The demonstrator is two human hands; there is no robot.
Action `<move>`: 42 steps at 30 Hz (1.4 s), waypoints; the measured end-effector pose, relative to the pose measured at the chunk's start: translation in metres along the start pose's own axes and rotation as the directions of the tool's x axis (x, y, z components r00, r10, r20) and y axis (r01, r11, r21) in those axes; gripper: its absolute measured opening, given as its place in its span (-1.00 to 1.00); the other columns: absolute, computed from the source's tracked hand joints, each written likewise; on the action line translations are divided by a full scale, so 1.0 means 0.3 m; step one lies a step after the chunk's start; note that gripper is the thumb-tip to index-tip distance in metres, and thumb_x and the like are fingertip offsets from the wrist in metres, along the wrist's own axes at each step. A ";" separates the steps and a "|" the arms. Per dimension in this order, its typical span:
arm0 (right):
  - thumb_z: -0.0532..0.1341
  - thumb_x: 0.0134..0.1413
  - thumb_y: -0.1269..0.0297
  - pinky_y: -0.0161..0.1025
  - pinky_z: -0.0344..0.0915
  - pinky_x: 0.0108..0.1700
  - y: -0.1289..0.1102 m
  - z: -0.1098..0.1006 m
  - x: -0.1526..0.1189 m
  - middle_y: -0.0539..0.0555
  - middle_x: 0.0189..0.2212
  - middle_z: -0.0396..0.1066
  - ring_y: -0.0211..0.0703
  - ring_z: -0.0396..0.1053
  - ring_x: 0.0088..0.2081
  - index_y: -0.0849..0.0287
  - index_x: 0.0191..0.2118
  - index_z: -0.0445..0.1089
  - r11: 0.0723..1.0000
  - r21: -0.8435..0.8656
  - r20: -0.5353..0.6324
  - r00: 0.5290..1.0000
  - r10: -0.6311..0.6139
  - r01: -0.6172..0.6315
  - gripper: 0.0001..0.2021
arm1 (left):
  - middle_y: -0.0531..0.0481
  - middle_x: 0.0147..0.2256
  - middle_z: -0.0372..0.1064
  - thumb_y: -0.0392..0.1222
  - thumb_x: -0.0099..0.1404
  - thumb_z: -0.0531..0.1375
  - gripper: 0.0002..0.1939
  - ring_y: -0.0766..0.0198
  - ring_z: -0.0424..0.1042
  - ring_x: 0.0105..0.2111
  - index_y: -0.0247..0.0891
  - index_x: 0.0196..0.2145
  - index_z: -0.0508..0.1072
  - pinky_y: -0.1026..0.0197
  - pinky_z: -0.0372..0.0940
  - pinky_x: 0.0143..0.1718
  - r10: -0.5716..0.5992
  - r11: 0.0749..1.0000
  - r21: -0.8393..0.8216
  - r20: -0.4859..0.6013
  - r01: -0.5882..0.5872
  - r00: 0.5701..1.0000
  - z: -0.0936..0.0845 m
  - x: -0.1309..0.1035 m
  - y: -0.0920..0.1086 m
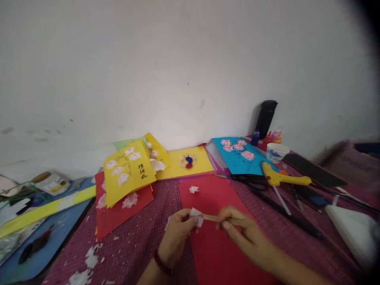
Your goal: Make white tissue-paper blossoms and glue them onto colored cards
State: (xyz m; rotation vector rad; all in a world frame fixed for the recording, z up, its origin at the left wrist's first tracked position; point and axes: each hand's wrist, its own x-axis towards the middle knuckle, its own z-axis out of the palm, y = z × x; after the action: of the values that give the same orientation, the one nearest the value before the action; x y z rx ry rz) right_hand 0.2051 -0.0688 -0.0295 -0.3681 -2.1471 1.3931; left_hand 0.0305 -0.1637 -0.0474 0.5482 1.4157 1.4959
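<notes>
My left hand [179,229] pinches a small piece of white paper [196,217] between thumb and fingers, above a long red sheet [219,253]. In my right hand [245,233] is a thin pale stick [210,217], held level, its left end touching the paper. A small white-pink crumpled paper flower [194,189] lies on the red sheet, just beyond my hands. A yellow card [190,162] with blue and red paint smears is behind that sheet.
Stacked flower cards [129,170] lie at left, paper scraps [89,261] nearer. At right are a blue flower card [237,158], yellow glue gun [282,178], paper cup [276,152] and black bottle [266,118]. A white wall [178,79] stands behind.
</notes>
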 end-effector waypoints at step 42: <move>-0.05 0.27 0.26 -0.28 0.23 -0.34 0.013 0.036 -0.010 0.01 -0.43 0.25 -0.22 0.25 -0.40 0.10 -0.28 0.26 0.999 -0.033 0.025 1.000 0.011 -0.010 -0.82 | -0.01 -0.36 0.48 -0.12 0.16 0.18 -0.65 0.24 0.45 -0.35 -0.25 -0.10 0.31 0.23 0.28 -0.26 0.122 0.992 0.029 -0.141 -0.119 0.983 -0.016 -0.056 0.026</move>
State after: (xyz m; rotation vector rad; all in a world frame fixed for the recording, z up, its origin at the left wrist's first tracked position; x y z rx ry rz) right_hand 0.2010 -0.0769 -0.0373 -0.3766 -2.1937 1.3773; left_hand 0.0312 -0.1794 -0.0365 0.5577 1.5320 1.6458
